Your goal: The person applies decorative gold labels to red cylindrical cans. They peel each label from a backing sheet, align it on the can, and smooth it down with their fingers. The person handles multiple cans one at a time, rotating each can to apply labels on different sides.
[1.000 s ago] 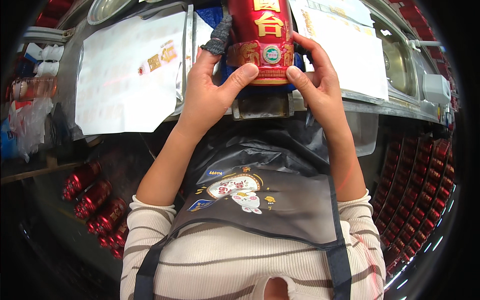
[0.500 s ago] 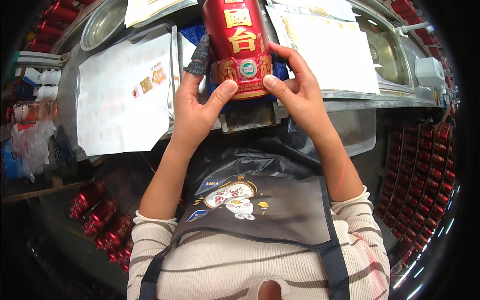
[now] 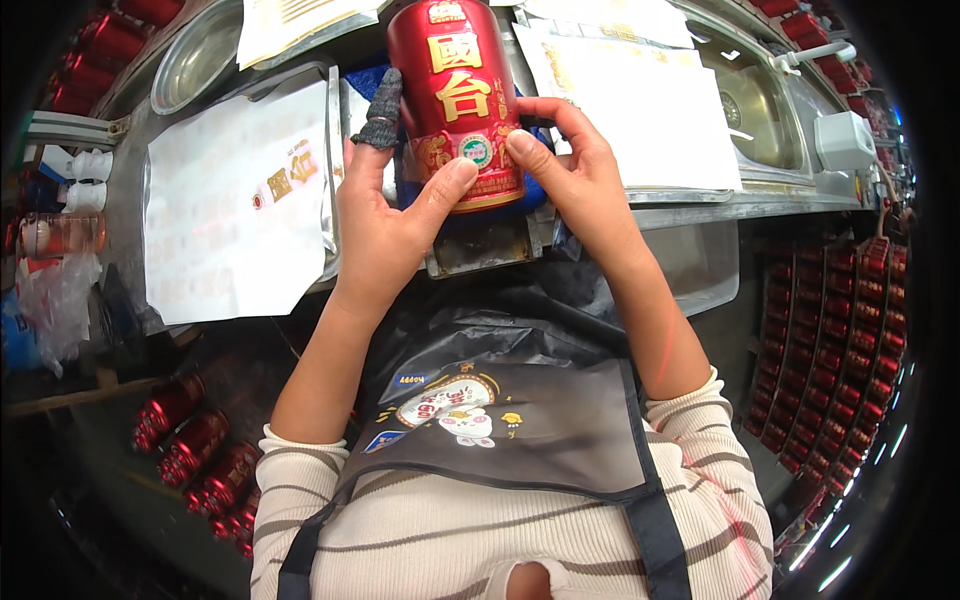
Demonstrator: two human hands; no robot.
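A glossy red bottle [image 3: 455,95] with raised gold characters and a small green-and-white round emblem leans away from me at the top middle; its far end is cut off by the frame. My left hand [image 3: 390,215] grips its left side, thumb pressed on the front near the emblem. A dark grey knitted finger cover [image 3: 382,108] sits on that hand's index finger. On the bottle's right side, my right hand [image 3: 580,180] holds it, thumb on the front edge and fingers curled behind. Blue cloth [image 3: 535,197] shows beneath the bottle.
White sheets with gold decals lie left [image 3: 235,220] and right [image 3: 640,130] on the metal bench. Round metal basins stand far left [image 3: 197,58] and right [image 3: 745,105]. A white plastic container [image 3: 845,140] sits at the right. Red bottles fill racks [image 3: 830,350] and the lower left [image 3: 195,445].
The view has shifted slightly. Both thumbs have moved a little up the bottle's front, the left one now close against the emblem. Both hands keep their hold.
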